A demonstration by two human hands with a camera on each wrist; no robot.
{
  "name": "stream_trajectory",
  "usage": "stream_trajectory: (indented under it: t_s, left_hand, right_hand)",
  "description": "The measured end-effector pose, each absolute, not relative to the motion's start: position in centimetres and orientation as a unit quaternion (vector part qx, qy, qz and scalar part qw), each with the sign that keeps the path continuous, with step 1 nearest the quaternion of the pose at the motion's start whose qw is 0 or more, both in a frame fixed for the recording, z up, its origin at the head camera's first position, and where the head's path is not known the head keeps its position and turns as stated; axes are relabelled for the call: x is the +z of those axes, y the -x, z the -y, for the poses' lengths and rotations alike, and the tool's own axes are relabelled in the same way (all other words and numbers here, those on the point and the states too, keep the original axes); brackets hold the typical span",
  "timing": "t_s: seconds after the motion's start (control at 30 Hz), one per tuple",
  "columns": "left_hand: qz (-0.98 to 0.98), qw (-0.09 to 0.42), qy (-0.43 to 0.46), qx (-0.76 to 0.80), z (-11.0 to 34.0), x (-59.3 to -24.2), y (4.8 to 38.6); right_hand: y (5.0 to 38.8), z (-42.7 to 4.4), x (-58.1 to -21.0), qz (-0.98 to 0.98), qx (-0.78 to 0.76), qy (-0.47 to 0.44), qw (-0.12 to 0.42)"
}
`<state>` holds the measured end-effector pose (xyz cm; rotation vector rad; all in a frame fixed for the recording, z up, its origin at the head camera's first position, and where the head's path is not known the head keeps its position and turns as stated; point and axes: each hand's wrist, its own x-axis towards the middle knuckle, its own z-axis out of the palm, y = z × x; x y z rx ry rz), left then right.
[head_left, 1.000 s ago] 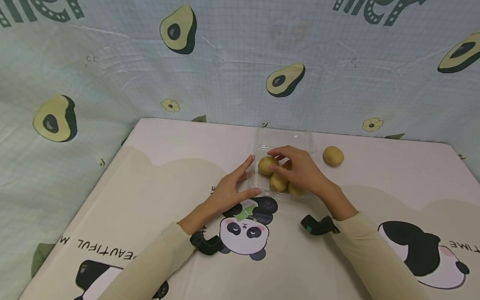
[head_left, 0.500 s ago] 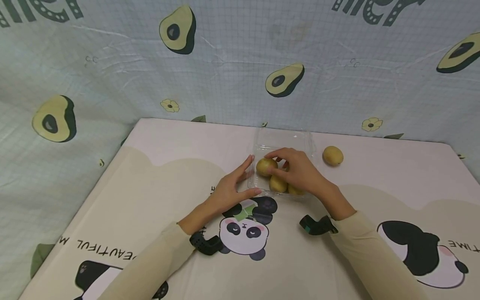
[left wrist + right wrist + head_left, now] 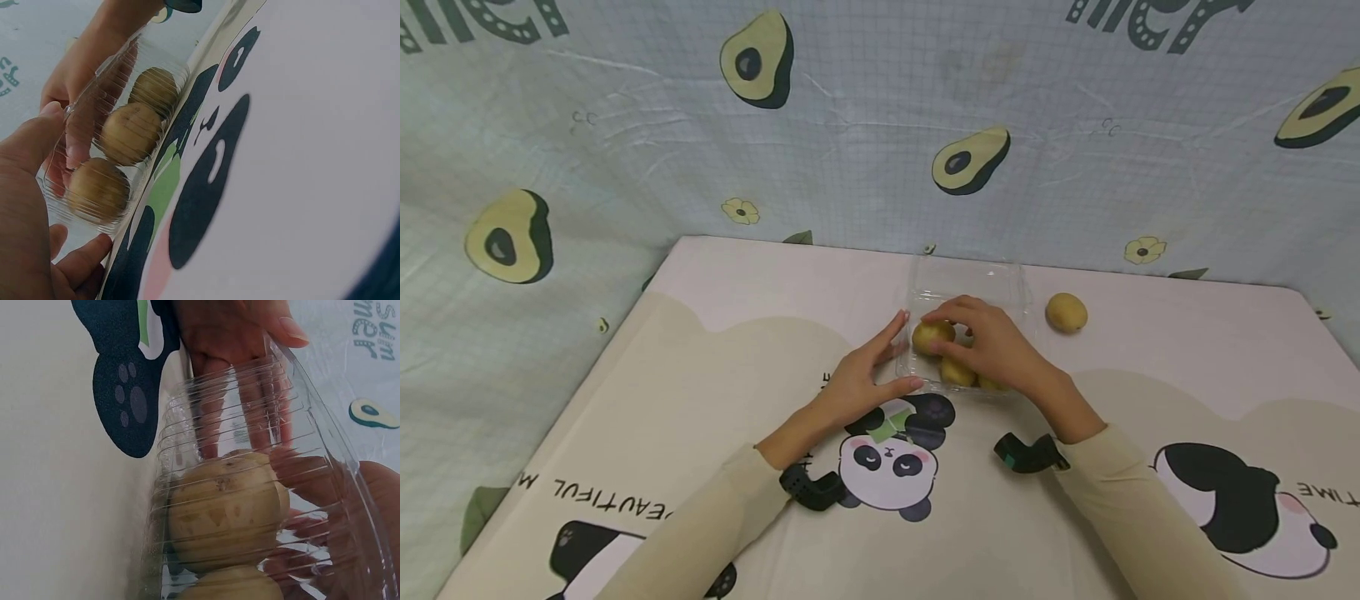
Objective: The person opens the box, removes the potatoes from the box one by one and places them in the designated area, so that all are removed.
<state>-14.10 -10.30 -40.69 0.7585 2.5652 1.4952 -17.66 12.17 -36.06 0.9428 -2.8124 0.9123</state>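
Observation:
A clear plastic clamshell box stands on the table, its lid folded back. Inside it are several yellow-brown potatoes; one shows through the ribbed wall in the left wrist view, another in the right wrist view. My right hand reaches into the box, thumb and fingers pinching the potato at its left end. My left hand rests against the left side of the box, fingers stretched out and thumb along the front edge. Right of the box, one more potato lies on the table.
The table is covered by a cream cloth printed with pandas. Behind it hangs a pale sheet with avocado prints. A black wrist camera sits on the left wrist, another on the right.
My right hand has shifted slightly left in the box, and the potato at its fingers has moved a little left and towards me. The left hand stays where it was.

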Motion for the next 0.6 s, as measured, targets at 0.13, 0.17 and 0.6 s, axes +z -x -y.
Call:
stream_trajectory:
  t_s: [0.13,0.17,0.6]
  left_hand:
    - [-0.838,0.039,-0.245,0.485,10.33,-40.71,14.10]
    - [-0.838,0.040,-0.246,0.485,10.33,-40.72,14.11]
    - [-0.837,0.039,-0.248,0.486,10.35,-40.60,14.04]
  right_hand:
    - [17.62,-12.00,-36.02,0.912,0.283,-0.296,0.019]
    - [17.62,-11.97,-36.01,0.913,0.281,-0.294,0.018]
    - [17.61,-11.70,-35.81,0.917,0.274,-0.289,-0.013]
